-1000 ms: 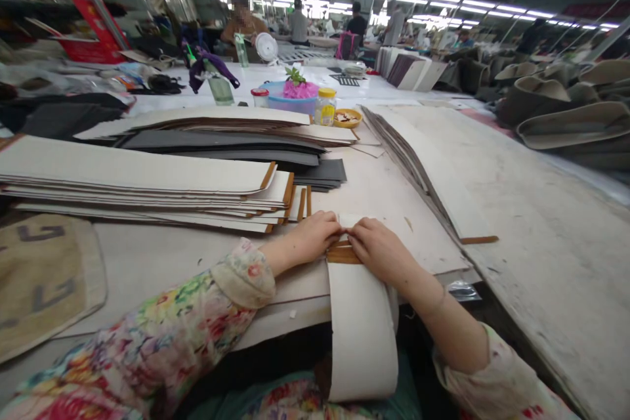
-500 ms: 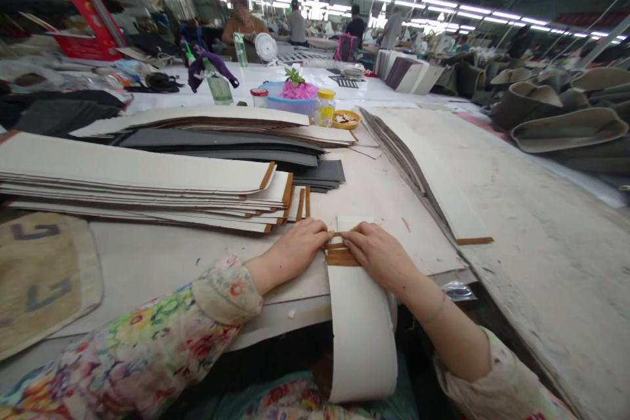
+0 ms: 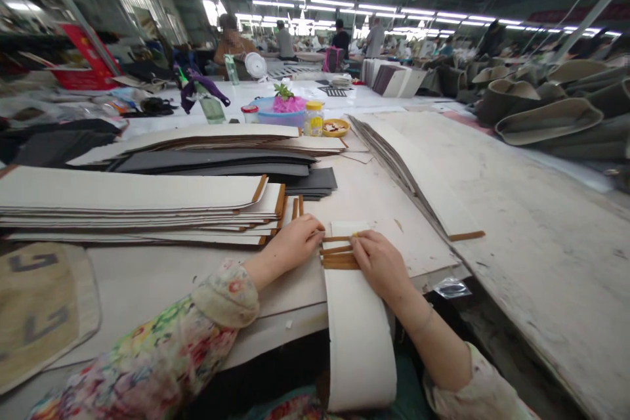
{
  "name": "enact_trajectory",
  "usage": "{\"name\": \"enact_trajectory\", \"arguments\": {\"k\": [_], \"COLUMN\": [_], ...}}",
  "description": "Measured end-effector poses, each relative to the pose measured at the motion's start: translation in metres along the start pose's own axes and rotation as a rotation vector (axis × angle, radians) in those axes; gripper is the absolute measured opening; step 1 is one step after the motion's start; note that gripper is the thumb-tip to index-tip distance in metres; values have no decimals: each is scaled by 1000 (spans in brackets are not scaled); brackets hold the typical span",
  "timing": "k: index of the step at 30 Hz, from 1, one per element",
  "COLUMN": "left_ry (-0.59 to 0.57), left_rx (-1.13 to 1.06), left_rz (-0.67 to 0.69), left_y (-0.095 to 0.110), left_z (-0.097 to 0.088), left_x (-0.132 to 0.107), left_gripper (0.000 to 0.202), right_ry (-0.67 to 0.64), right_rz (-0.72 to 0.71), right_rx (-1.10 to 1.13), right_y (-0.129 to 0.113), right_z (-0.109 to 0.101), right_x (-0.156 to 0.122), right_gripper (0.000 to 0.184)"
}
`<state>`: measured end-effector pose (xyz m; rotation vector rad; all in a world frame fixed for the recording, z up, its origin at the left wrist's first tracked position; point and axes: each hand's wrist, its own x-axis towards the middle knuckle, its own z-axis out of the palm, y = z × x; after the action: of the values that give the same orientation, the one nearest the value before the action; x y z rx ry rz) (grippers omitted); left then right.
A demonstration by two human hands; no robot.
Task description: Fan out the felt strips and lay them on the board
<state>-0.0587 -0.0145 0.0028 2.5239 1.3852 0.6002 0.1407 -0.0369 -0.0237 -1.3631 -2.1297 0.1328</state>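
Note:
My left hand (image 3: 298,241) and my right hand (image 3: 382,264) are both closed, pinching the two ends of a narrow brown strip (image 3: 337,239). The strip lies across white panels with brown end bands (image 3: 339,262), staggered one over another. One long white panel (image 3: 359,341) bends down over the table's front edge toward my lap. To the left of my left hand lies a stack of similar white panels (image 3: 128,187), with brown bands at their right ends.
Dark grey panels (image 3: 211,163) and more white strips (image 3: 197,134) lie behind the stack. Farther back stand a yellow-lidded jar (image 3: 314,119), a yellow dish (image 3: 335,127) and a blue basin (image 3: 266,113). Fanned panels (image 3: 423,177) lie at right. People work in the background.
My hands have moved slightly apart, showing more of the brown strip between them. The whole view has shifted a little, as the camera moved.

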Motion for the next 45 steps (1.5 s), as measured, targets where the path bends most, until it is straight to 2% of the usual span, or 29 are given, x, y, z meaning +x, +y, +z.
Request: {"name": "enact_trajectory", "arguments": {"k": [2,4,8,11,17,20,25,31,35,45], "left_ry": [14,-29,-259,-392,-445,-476,-577,-452,-394,-276], "left_rx": [-3,6,33,102,160,86,-41,-47,-2,60], "left_rz": [-20,-55,-202,-241,-197,-213,-161,-137,-66,112], "left_y": [1,3,9,12,12,11,14,25,27,31], "left_z": [5,10,13,10,10,10,15,30,34,36], "left_x": [16,35,73,91,105,109,116,114,109,97], "left_gripper": [21,26,28,32,33,33,27,33,34,21], "right_ry": [35,57,69,71,93,106,99,102,99,106], "right_rz": [-1,-2,-3,7,7,11,23,10,6,15], "right_rx": [50,85,113,112,123,134,140,115,113,125], "right_y": [3,6,7,7,8,8,7,8,8,10], "right_z": [2,3,4,3,2,2,-1,0,-1,1], "right_x": [0,0,0,-1,-2,-3,-3,-2,-3,-4], "right_gripper": [33,32,30,31,30,30,31,31,31,30]}}
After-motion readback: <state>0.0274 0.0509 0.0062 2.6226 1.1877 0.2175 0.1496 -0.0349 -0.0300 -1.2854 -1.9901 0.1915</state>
